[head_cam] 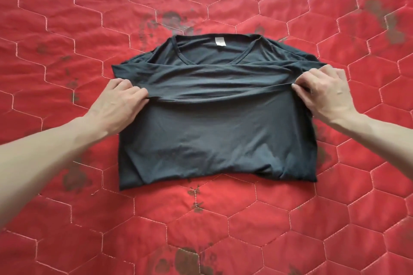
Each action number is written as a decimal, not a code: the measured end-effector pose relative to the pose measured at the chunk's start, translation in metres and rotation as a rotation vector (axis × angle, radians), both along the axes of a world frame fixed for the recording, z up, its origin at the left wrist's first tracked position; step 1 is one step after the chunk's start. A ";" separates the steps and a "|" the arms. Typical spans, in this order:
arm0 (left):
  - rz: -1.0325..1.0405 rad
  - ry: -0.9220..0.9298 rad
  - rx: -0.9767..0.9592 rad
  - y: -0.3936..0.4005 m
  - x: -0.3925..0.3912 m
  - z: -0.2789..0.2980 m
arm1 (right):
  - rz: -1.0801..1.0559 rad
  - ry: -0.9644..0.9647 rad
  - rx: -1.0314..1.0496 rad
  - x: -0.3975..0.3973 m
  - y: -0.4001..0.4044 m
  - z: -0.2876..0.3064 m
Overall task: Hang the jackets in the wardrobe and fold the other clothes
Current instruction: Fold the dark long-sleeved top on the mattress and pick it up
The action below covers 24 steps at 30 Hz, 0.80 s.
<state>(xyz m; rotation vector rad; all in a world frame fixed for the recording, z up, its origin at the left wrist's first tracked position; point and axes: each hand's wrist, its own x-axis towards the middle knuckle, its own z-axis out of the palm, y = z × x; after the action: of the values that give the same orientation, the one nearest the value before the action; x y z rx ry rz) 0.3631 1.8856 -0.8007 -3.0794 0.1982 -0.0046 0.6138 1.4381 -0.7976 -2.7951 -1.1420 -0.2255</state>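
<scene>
A dark T-shirt [214, 131] lies on the red quilt, its V-neck collar with a white label at the far end. Its lower half is doubled over the body, the hem edge running across the chest. My left hand [116, 105] pinches the left end of that hem edge. My right hand [324, 94] pinches the right end. The edge is lifted slightly and stretched between both hands. The sleeves are tucked in along the sides.
The red quilt [223, 230] with white hexagon stitching and faded dark flower prints fills the whole view. No other clothes, hangers or wardrobe are in view.
</scene>
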 end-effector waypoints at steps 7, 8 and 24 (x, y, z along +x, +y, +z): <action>0.317 -0.086 -0.102 -0.025 -0.014 -0.015 | -0.325 0.152 0.002 -0.028 0.011 -0.009; 0.324 -0.105 -0.127 -0.037 -0.019 -0.017 | -0.308 0.141 0.031 -0.039 0.013 -0.009; 0.080 0.286 -0.114 -0.114 -0.168 -0.056 | 0.174 0.316 -0.334 -0.163 -0.082 -0.043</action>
<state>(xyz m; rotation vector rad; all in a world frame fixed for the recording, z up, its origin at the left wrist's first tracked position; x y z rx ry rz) 0.1952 1.7721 -0.8562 -3.1862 0.0881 0.4450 0.4513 1.3561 -0.8404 -2.8299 -1.4373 0.4455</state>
